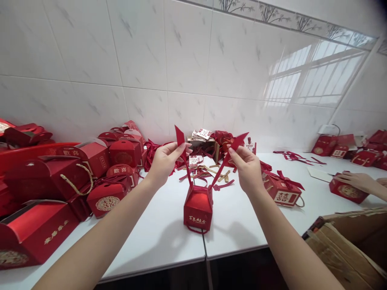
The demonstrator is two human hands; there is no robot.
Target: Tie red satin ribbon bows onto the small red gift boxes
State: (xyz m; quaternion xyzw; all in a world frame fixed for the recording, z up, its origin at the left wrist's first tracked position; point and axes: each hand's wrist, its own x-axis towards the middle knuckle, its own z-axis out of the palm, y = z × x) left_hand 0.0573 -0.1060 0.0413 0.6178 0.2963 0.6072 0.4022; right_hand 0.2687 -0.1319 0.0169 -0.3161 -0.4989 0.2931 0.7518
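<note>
A small red gift box (198,209) with gold lettering stands upright on the white table in front of me. Two ends of a dark red ribbon (219,171) rise from its top and spread apart in a V. My left hand (165,161) pinches one end between thumb and fingers, its pointed tip sticking up above. The other end is pinched in my right hand (246,166), held at about the same height. A red cord handle lies at the front foot of the box.
Many red gift boxes (113,197) crowd the left side. Behind are loose ribbons, tassels and a stack of cards (202,134). A ribbon-tied box (282,189) sits right; another person's hand (359,181) rests on a box (347,191). An open carton (338,253) stands at front right.
</note>
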